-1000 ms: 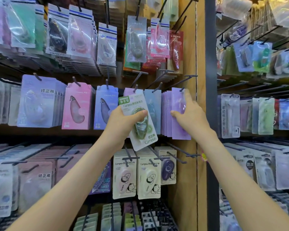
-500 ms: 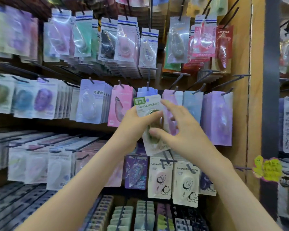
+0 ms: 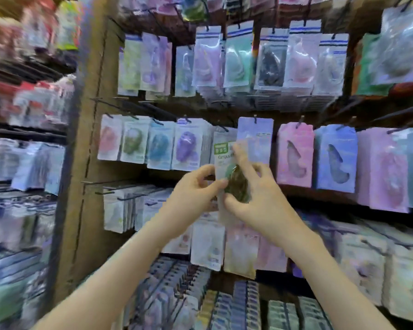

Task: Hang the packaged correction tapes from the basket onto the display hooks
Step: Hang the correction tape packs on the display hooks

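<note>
Holding one green pack (image 3: pixel 224 160) in both hands, upright, in front of the middle hook row. Left hand (image 3: pixel 191 194) pinches the pack's left edge, thumb in front, fingers curled behind. Right hand (image 3: pixel 260 201) grips from the right: thumb under the green tape body, index finger up along the card face, other fingers spread. Pack header reads "Campus", green label at top left. Its top edge sits just beside the lavender pack (image 3: pixel 254 141) hanging on a hook, overlapping its lower left corner; whether the pack's hole is on any hook, can't tell. Pink pack (image 3: pixel 295 156) and blue pack (image 3: pixel 335 160) hang further right on the same row. Wooden upright (image 3: pixel 91 139) stands left of the rows. Frame is motion-blurred, especially the left side; fine print unreadable.
</note>
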Demonstrator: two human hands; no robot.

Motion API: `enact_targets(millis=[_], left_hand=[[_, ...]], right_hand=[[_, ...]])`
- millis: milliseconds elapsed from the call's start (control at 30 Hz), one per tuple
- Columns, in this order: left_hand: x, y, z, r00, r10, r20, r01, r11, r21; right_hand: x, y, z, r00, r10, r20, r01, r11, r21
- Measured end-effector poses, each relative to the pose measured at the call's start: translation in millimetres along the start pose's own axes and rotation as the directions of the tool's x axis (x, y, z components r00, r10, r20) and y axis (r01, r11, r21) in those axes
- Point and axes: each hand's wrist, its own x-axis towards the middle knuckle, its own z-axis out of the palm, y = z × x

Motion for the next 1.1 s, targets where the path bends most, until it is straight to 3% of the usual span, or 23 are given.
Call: enact_targets(millis=[133, 300, 400, 500, 567, 633, 733, 900, 1100], left_hand=[[0, -20, -88, 1.0, -0.016, -0.015, 0.017, 0.998, 0.068], [8, -43, -180, 0.998, -0.069, -0.001, 0.069, 0.997, 0.031], [16, -58, -216, 0.995, -0.038, -0.089, 0.043, 0.998, 0.046], [31, -74, -253, 0.965, 0.109, -0.239, -0.052, 0.971, 0.233], [41, -80, -277, 0.934, 0.216, -0.283, -0.068, 0.889, 0.453], [53, -85, -298, 0.924, 0.274, -0.268, -0.043, 0.768, 0.639], [75, -89, -315, 0.945, 0.277, -0.177, -0.042, 0.635, 0.771], [103, -93, -322, 0.968, 0.244, -0.058, -0.1, 0.589, 0.802], [120, -97, -318, 0.93, 0.364, -0.05, -0.173, 0.554, 0.814]], right_hand=[[34, -43, 76, 0.999, 0.023, 0.031, -0.023, 1.0, 0.009], [73, -81, 158, 0.999, 0.033, -0.02, -0.034, 0.996, -0.081], [99, -98, 186, 0.996, 0.073, -0.045, -0.079, 0.983, -0.165], [137, -111, 201, 0.989, 0.115, -0.091, -0.136, 0.954, -0.267], [166, -115, 209, 0.983, 0.134, -0.127, -0.167, 0.938, -0.304], [191, -118, 216, 0.974, 0.168, -0.151, -0.211, 0.914, -0.348], [218, -119, 225, 0.961, 0.186, -0.202, -0.253, 0.885, -0.391], [230, -116, 232, 0.95, 0.18, -0.256, -0.275, 0.87, -0.409], [232, -119, 226, 0.967, 0.119, -0.225, -0.226, 0.813, -0.537]])
